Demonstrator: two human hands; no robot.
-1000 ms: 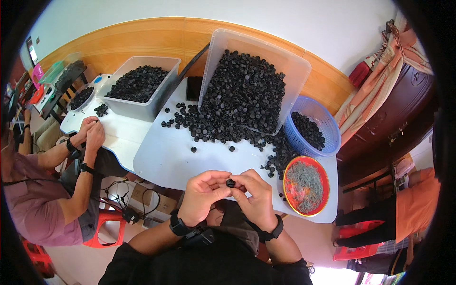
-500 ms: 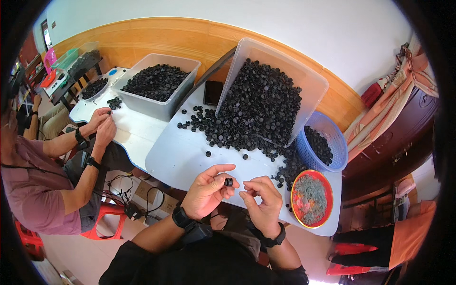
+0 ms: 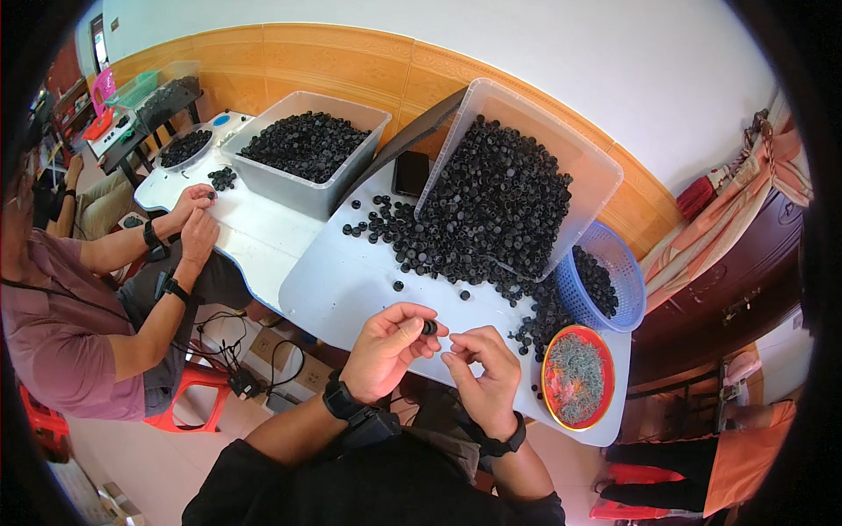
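Between the thumb and fingers of my left hand point(image 3: 382, 349) is a small round black cap point(image 3: 429, 327). Its face has turned compared with before. Close beside it on the right is my right hand point(image 3: 485, 375), thumb and forefinger pinched together. Whatever those fingertips hold, if anything, is too small to make out. Both hands are over the near edge of the white table point(image 3: 320, 285). Beyond them, a heap of similar black caps point(image 3: 438, 254) spills from a tipped clear plastic bin point(image 3: 598, 171).
Right of my hands stands a red bowl point(image 3: 607, 359) of fine greyish metal-looking pieces. Behind it is a blue basket point(image 3: 630, 294) of black caps. A dark phone point(image 3: 410, 174) lies by the bin. At left, a co-worker point(image 3: 70, 307) works beside another full bin point(image 3: 303, 197).
The cap in my left fingers has turned a little. My hands stay nearly in place, while the table and its contents sit slightly lower and further right in view.
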